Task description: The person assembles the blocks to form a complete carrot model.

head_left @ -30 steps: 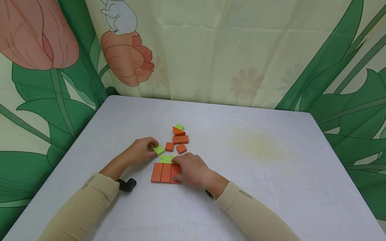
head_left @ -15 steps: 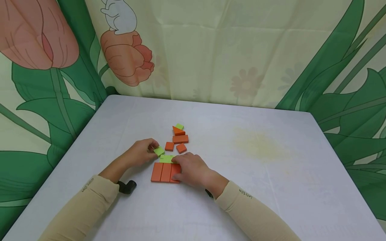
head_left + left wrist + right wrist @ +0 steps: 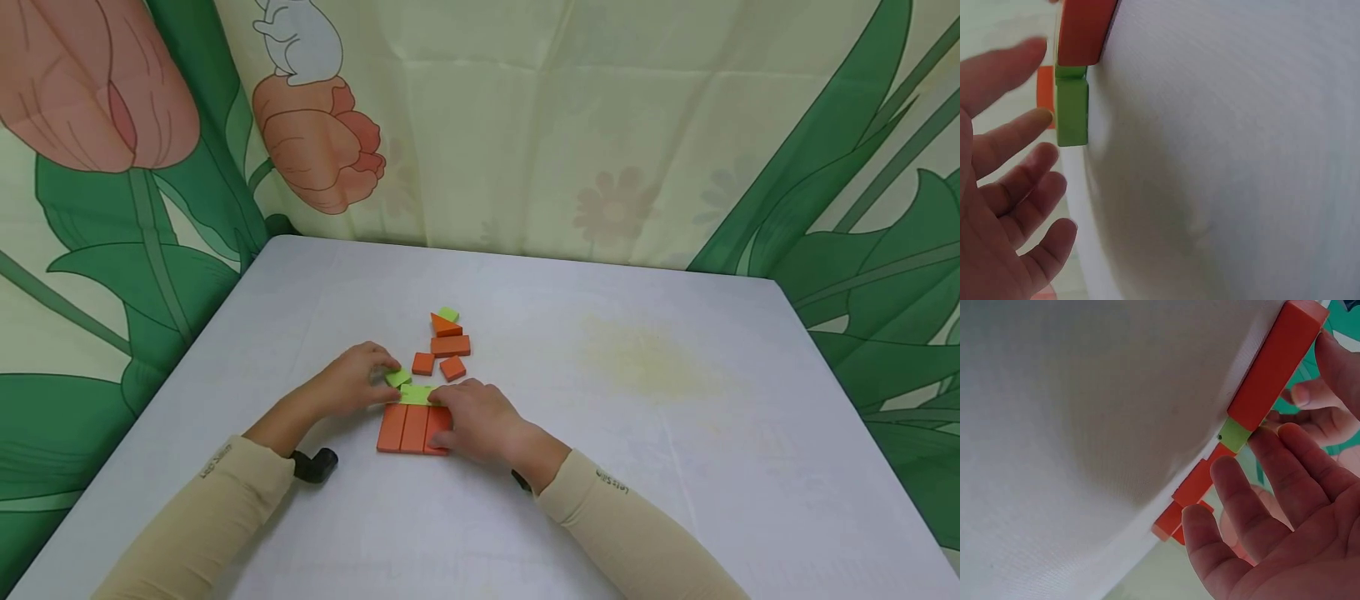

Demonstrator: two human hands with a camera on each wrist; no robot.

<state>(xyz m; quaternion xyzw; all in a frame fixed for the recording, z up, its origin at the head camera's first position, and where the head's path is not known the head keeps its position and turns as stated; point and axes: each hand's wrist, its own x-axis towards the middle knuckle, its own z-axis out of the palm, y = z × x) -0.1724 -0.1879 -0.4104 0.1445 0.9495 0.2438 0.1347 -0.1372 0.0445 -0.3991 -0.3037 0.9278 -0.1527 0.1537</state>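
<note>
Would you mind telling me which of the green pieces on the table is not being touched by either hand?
It is the small green piece farthest from the person, beside the orange triangle. The other two green pieces lie at the fingertips of the left hand and right hand.

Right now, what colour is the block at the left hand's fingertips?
Light green block; the head view shows it best.

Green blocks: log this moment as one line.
left hand: holds green block | right hand: rests on orange row | table
</note>
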